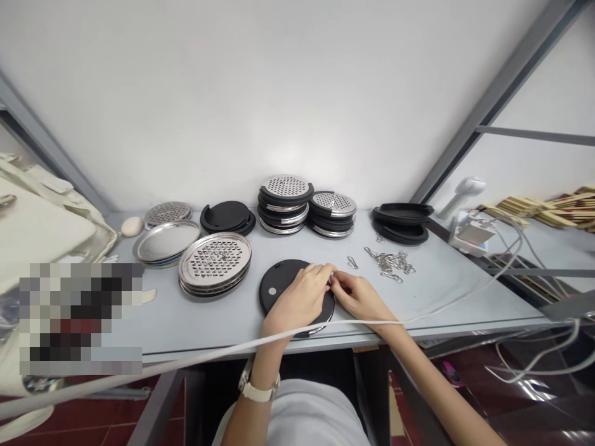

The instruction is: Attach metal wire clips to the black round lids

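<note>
A round black disc (283,279) with a small light round spot lies on the grey table (218,322), a metal rim showing at its lower right. My left hand (307,288) rests over the disc, its fingers bent toward the right edge. At that edge my right hand (351,294) is closed, thumb and fingers together near the left fingertips; what it pinches is too small to make out. Right of the hands lies a pile of small metal clips (393,263), with a few loose ones beside it.
Perforated metal discs (216,263) are stacked at left, near a plain metal plate (170,240). Stacks of black and metal discs (286,201) stand along the wall. Black holders (402,220) sit at back right. A white cable (432,313) crosses in front.
</note>
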